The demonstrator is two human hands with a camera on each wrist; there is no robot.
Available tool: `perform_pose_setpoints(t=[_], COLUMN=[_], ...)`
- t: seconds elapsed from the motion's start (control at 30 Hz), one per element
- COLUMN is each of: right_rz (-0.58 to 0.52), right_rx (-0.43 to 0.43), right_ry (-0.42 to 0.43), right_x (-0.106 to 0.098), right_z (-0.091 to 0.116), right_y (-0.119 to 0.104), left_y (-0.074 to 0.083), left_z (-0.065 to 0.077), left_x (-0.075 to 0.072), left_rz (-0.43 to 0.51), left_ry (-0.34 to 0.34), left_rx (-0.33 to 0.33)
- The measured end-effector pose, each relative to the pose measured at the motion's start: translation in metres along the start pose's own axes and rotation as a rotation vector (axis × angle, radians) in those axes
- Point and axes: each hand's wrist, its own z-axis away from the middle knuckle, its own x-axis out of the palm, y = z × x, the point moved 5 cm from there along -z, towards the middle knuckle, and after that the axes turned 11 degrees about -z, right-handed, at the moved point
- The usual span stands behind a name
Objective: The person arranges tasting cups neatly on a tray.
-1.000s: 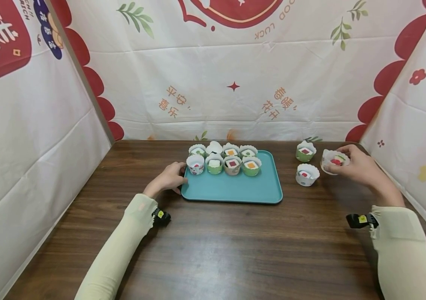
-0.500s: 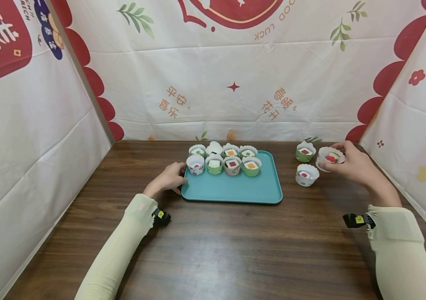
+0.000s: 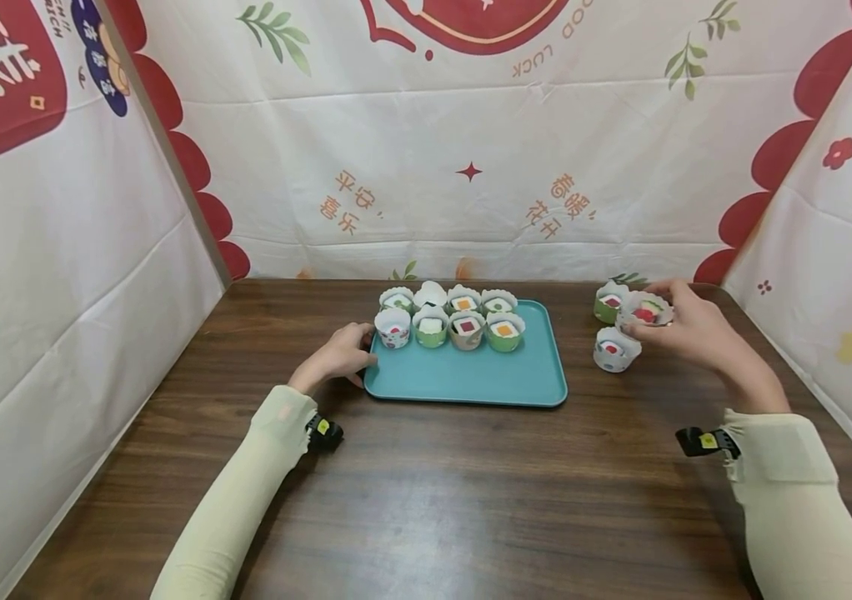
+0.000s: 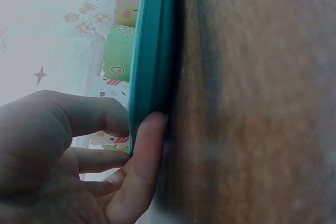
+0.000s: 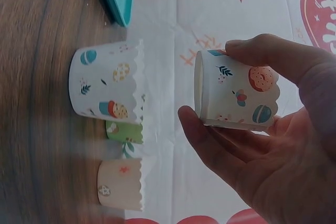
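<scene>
white printed cloth (image 3: 426, 133) backs the brown surface (image 3: 441, 500), where the left hand (image 3: 336, 354) pinches the left rim of a blue tray (image 3: 463, 375), seemingly to steady it. thumb and fingers part-open around its wall, the right hand (image 3: 699, 327) holds a white paper cup (image 5: 231, 90) mouth-up above the surface, likely to keep its filling in. a green cup (image 3: 606, 312) and another white cup (image 3: 612, 362) stand between it and the tray, where eight cups (image 3: 466, 332) crowd the far side.

Pale-green-sleeved arms (image 3: 238, 492) reach far: bare left hand (image 3: 336, 354) pinches at left, bare right hand (image 3: 687, 323) grips, raised, at right!
</scene>
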Motion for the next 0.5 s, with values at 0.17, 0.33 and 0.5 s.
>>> perform_pose_setpoints(t=[0.17, 0.33, 0.5], right_rz=[-0.006, -0.013, -0.014], right_rx=[-0.036, -0.044, -0.058], right_ry=[-0.013, -0.026, -0.05], right_x=[0.006, 0.012, 0.02], right_z=[-0.003, -0.004, -0.005], right_y=[-0.007, -0.013, -0.02], left_y=[0.0, 0.001, 0.002], left_z=[0.0, 0.0, 0.0], left_x=[-0.002, -0.003, -0.002], left_rz=[0.005, -0.001, 0.0], left_ry=[0.001, 0.002, -0.001], left_rx=[0.007, 0.017, 0.027])
